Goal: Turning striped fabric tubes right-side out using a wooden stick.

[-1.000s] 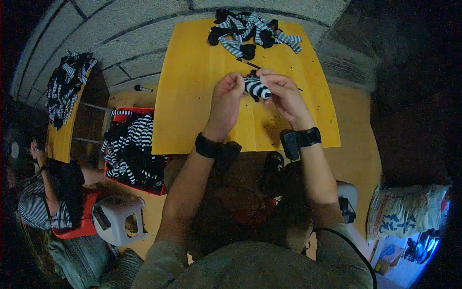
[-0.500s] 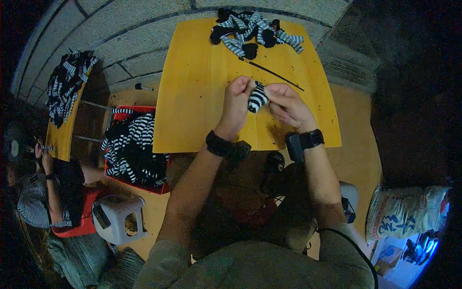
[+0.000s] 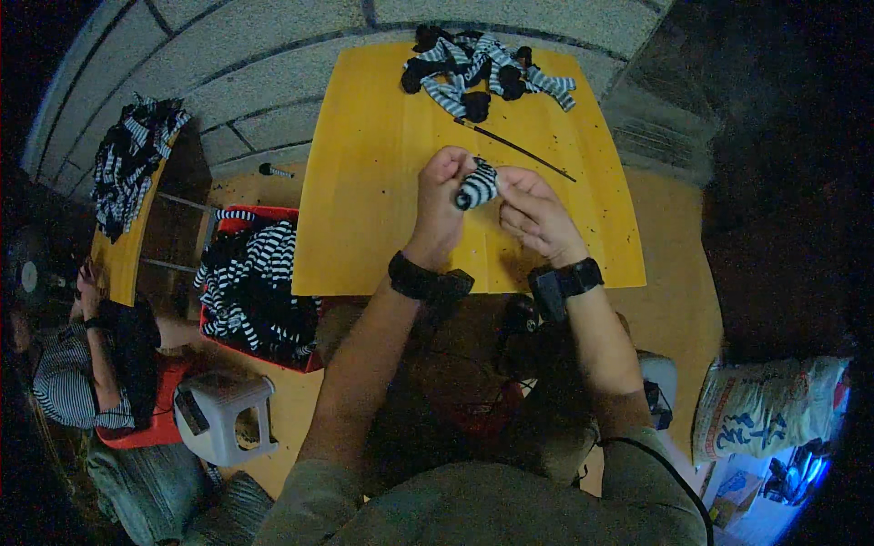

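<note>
Sock (blk/wht stripes) btwn hands

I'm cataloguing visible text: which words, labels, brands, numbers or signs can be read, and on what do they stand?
Pale sack, right side: large dark-blue characters, which I won't copy out; its smaller reddish print is too blurred to read.
Striped knit piece being held: no lettering to make out.

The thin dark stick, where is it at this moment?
In the head view, the thin dark stick lies slantwise on the yellow table, right of the picture's centre, between the striped pile at the far edge and the right hand.
</note>
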Motion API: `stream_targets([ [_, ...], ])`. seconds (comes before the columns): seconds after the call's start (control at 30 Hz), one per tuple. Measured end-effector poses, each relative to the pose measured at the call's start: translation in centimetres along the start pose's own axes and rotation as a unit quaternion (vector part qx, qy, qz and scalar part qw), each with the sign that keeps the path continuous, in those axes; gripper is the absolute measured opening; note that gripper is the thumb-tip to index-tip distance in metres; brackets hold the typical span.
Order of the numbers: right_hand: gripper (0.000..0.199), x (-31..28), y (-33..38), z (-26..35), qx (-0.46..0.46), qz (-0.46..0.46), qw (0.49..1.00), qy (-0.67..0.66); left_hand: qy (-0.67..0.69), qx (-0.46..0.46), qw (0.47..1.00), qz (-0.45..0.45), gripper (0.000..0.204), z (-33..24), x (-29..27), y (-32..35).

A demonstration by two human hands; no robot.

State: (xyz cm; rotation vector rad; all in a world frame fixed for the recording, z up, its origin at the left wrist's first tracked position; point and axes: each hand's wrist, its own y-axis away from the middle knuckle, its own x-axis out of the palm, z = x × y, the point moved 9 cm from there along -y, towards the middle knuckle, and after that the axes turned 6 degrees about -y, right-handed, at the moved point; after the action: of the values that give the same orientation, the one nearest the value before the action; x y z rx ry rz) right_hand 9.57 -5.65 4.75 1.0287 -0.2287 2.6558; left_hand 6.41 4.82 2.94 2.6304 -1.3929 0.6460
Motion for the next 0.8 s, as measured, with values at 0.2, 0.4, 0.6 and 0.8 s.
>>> stream_targets([
  [0.2,0.023,-1.7,1.3,-0.4,0.049,-0.067,0.991,-0.103,0.021,0.001,1.000,0.015,0.004,0.1,1.1,0.5],
  [0.4,0.016,-0.9,-1.0,1.1,-0.017,-0.047,0.990,0.135,0.036,0.010,0.999,-0.027,0.010,-0.1,-0.7,0.4],
  [0.6,0.018,-1.3,-0.8,1.0,-0.019,-0.080,0.986,0.147,0.059,-0.011,0.998,0.016,0.014,-0.4,-0.3,0.1],
  [0.8,0.030,1.1,1.1,0.3,0.028,0.021,0.996,-0.081,0.142,-0.024,0.983,0.111,0.002,-0.9,2.6,1.3],
])
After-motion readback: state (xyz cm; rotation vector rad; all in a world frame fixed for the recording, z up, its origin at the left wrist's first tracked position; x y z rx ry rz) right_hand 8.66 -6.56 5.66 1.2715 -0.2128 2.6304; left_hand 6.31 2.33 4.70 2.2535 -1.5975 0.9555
